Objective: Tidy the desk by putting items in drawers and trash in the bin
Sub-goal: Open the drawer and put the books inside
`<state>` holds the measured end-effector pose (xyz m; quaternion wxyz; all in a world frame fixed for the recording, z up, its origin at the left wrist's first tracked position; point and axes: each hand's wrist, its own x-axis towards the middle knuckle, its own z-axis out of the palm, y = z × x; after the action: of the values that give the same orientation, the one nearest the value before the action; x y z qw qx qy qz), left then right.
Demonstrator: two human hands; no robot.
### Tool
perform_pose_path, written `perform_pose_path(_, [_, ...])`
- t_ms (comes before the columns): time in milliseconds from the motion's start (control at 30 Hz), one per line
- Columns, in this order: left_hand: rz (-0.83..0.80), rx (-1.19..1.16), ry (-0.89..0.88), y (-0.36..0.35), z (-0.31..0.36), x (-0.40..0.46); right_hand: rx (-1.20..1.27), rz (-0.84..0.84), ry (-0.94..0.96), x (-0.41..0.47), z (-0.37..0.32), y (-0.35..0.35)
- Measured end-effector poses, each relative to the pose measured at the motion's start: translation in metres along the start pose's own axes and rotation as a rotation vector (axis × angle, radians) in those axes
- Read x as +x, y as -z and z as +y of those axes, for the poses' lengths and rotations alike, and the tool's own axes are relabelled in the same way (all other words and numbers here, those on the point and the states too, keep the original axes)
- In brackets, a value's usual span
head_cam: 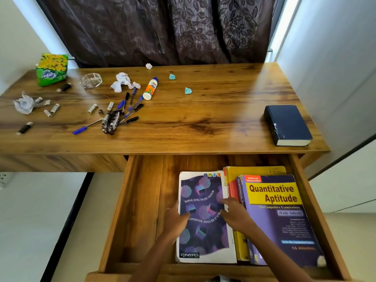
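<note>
— What do we have along the left of the desk (183, 127)?

— We see a green snack bag (52, 69) at the back corner, a glass ashtray (91, 80) just to its right, and a crumpled grey paper (24, 104) nearer the front with small batteries (55, 108) beside it. Two black lighters (24, 128) lie apart, one by the bag, one close to the front edge.

— And moving toward the middle?

— We find a crumpled white paper (122, 81), a scatter of blue and black pens (126, 107), a crushed dark wrapper (110, 122) lying over some of them, and a glue bottle (150, 88) on its side. Two small blue paper balls (188, 90) sit well apart from that clutter, and a small white paper ball (149, 66) is at the back edge.

— Where are our hands?

— Both are down in the open drawer (146, 200). Our left hand (175, 219) grips the left edge of the purple notebook (203, 237), thumb on the cover. Our right hand (234, 212) holds its right edge, fingers curled over it. The notebook lies flat on the drawer floor.

— And to the right?

— Just beside the notebook we see a stack of books, the purple and yellow textbook (280, 216) on top of a yellow book (256, 171). On the desk's right end rests a thick dark blue book (288, 124).
</note>
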<state>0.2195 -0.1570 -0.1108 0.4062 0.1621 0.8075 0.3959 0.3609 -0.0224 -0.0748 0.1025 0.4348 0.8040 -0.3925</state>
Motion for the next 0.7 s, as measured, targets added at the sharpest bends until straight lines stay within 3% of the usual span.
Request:
perform_pose_path(133, [0.028,0.103,-0.017,-0.006,-0.005,0.0,0.051,0.033,0.036,-0.001,0.0,0.006])
perform_pose_path(300, [0.178,0.524,-0.111,-0.032,0.001,-0.006,0.13,0.259,0.071,0.005,0.006,0.04])
perform_pose_path(400, [0.143,0.637,-0.25,-0.046,0.006,-0.006,0.186,0.425,0.077,0.004,0.008,0.072])
perform_pose_path(533, [0.08,0.742,-0.298,-0.058,0.014,-0.003,0.179,0.653,0.071,0.009,0.015,0.118])
perform_pose_path(700, [0.029,0.813,-0.324,-0.072,0.017,-0.002,0.109,0.792,-0.102,0.022,0.03,0.177])
